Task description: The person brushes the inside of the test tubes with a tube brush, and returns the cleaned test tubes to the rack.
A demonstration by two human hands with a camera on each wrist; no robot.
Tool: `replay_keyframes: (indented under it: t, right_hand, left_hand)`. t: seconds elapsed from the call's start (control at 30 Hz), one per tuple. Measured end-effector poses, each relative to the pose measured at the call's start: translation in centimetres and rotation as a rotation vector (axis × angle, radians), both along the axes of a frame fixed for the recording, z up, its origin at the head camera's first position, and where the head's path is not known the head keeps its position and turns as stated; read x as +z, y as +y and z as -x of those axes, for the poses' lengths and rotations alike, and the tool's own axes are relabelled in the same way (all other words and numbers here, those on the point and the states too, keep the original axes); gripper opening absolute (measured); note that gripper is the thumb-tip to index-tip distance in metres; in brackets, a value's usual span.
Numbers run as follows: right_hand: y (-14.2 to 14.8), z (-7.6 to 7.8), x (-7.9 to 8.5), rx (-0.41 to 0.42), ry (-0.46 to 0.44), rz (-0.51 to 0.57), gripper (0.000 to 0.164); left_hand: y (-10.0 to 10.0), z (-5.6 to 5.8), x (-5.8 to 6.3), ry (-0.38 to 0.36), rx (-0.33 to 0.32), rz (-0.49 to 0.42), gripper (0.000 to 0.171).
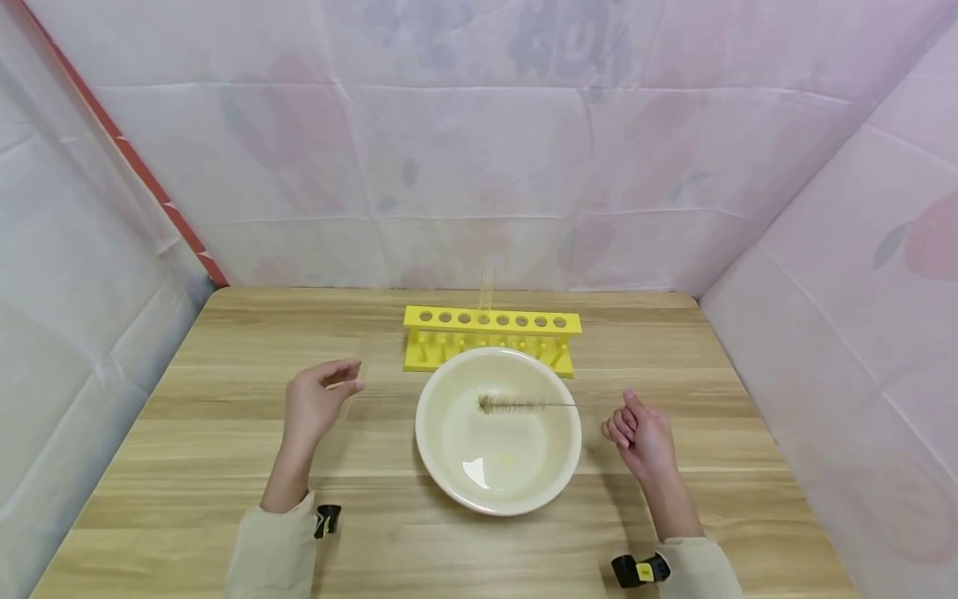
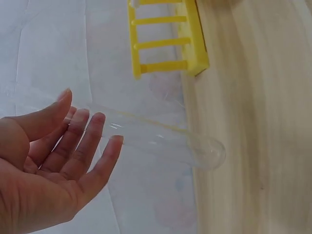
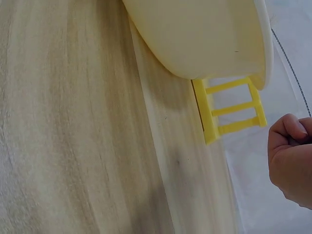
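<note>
In the head view my left hand (image 1: 313,403) is above the table, left of a cream basin (image 1: 516,474). It pinches a clear glass test tube (image 2: 165,139) between thumb and fingers; the left wrist view shows the tube's rounded end pointing away from the palm. Right of the basin, my right hand (image 1: 645,437) grips the thin wire handle of a test tube brush (image 1: 515,404). The brush's bristles extend leftward over the basin, and whether they touch anything in it I cannot tell. Behind the basin stands a yellow test tube rack (image 1: 567,324).
One clear test tube (image 1: 487,289) stands upright in the rack near its middle. The basin's far rim overlaps the rack's base in the head view. The wooden table (image 1: 374,532) ends at a patterned cloth (image 1: 479,150) behind, with more cloth on both sides.
</note>
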State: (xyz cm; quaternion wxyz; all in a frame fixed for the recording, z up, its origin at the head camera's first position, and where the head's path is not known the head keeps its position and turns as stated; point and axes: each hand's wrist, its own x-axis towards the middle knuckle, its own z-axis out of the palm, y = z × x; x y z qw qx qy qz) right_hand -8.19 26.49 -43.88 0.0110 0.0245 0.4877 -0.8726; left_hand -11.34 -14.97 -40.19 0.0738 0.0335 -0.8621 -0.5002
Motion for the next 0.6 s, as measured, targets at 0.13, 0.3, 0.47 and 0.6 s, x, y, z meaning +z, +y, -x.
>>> replay_keyframes:
  t: [0.13,0.3,0.47,0.6]
  right_hand:
    - [-0.1,0.1,-0.1,0.012,-0.007,-0.007,0.047]
    - [-0.4,0.0,-0.1,0.007,-0.020,-0.036,0.046]
    - [-0.6,0.0,-0.1,0.008,-0.022,-0.042,0.047]
    - [-0.6,0.0,-0.1,0.005,-0.019,-0.052,0.047]
  left_hand:
    - [0.3,1.3,0.8,0.011,0.010,0.008,0.029]
    - [1.1,3.0,2.0,0.023,-0.016,-0.052,0.028]
    - [2.0,4.9,3.2,0.024,-0.045,-0.113,0.029]
    - [2.6,6.3,3.9,0.026,-0.074,-0.134,0.028]
